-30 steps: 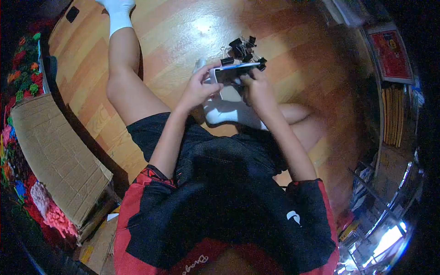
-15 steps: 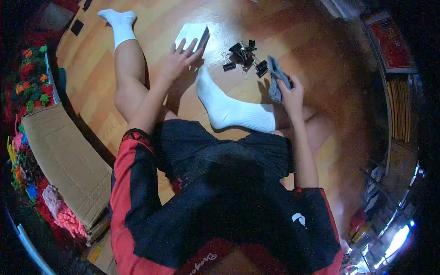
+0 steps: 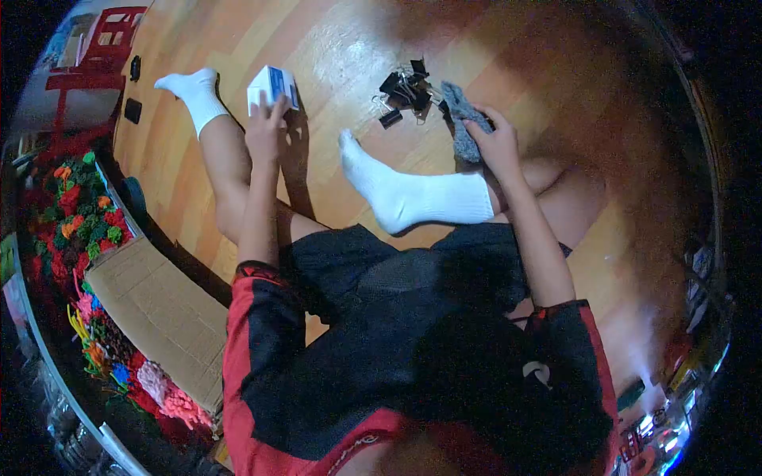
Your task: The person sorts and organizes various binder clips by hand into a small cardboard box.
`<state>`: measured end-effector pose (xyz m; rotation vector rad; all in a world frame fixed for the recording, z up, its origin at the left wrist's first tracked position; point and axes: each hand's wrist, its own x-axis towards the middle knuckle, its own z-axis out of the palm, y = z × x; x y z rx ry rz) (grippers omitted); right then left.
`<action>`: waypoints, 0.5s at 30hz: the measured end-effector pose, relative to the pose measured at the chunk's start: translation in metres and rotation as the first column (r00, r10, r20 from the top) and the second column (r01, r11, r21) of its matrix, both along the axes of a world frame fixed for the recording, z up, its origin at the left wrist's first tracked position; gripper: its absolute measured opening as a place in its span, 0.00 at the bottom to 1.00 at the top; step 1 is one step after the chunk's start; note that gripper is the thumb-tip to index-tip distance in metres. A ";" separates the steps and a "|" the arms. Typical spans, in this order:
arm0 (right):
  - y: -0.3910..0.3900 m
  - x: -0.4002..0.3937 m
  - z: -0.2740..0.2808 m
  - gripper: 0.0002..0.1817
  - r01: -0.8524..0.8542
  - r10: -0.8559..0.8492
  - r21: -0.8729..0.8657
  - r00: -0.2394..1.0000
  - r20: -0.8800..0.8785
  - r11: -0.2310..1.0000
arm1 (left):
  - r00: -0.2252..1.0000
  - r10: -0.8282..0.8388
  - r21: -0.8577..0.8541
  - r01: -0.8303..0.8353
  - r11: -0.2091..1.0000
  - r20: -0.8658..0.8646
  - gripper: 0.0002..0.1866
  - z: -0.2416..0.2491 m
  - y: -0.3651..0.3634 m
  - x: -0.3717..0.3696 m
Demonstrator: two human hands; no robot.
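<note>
Handling the rectangular white-and-blue box (image 3: 260,82) at the fingers of the left hand (image 3: 264,141), their grip unclear, calls for light, even pressure, while the right hand (image 3: 498,144), well apart, pinches the fuzzy grey cloth (image 3: 463,119) beside the black binder clips (image 3: 406,89).

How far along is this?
Looks done: black binder clips out, heaped on the wooden floor. In hand: folded grey cloth in the right hand; left hand at a white-and-blue box. Left: cloth not yet set down; anything further, can't tell.
</note>
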<state>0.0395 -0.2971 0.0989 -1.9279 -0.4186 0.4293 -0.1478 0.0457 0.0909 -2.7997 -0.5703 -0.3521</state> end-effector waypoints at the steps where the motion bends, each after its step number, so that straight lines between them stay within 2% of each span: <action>1: 0.004 0.004 0.000 0.16 0.006 -0.006 -0.015 1.000 0.019 1.000 | 0.990 0.124 -0.158 -0.112 0.981 0.070 0.29 0.006 0.003 0.002; 5: -0.001 0.005 -0.009 0.18 0.049 -0.050 0.024 0.998 0.036 0.999 | 0.998 0.070 -0.187 -0.067 0.980 0.008 0.30 0.005 0.002 0.008; 7: 0.006 0.011 -0.010 0.24 0.098 -0.102 0.167 0.995 0.012 0.981 | 0.997 0.072 -0.196 -0.074 0.978 -0.015 0.30 0.010 0.000 0.001; 8: 0.009 0.015 -0.008 0.24 0.101 -0.107 0.184 0.994 0.021 0.978 | 0.989 0.129 -0.288 -0.105 0.952 0.067 0.29 0.029 -0.012 0.002; 9: 0.008 0.015 -0.004 0.25 0.124 -0.125 0.158 0.992 -0.004 0.980 | 0.991 0.111 -0.276 -0.087 0.957 0.074 0.29 0.043 -0.021 0.008; 10: 0.004 0.012 -0.002 0.26 0.145 -0.142 0.120 0.989 -0.036 0.982 | 0.872 0.265 -0.533 -0.006 0.846 0.411 0.27 0.052 -0.033 0.013; 11: 0.002 0.009 -0.001 0.26 0.145 -0.142 0.111 0.989 -0.038 0.983 | 0.618 0.491 -0.711 0.163 0.684 0.614 0.26 0.061 -0.045 0.012; 12: 0.001 0.007 0.001 0.25 0.194 -0.167 0.185 0.974 -0.154 0.963 | 0.489 0.711 -0.863 0.268 0.429 0.505 0.24 0.069 -0.053 0.008; 13: 0.002 0.007 0.004 0.24 0.245 -0.175 0.255 0.948 -0.266 0.935 | 0.473 0.721 -0.862 0.268 0.430 0.507 0.24 0.076 -0.063 0.005; 14: 0.004 0.008 0.007 0.24 0.229 -0.161 0.258 0.953 -0.257 0.939 | 0.455 0.808 -0.873 0.466 0.140 0.373 0.25 0.086 -0.077 0.004; 15: 0.006 0.008 0.009 0.22 0.243 -0.146 0.293 0.937 -0.319 0.925 | 0.474 0.851 -0.762 0.631 -0.149 0.227 0.26 0.092 -0.084 0.002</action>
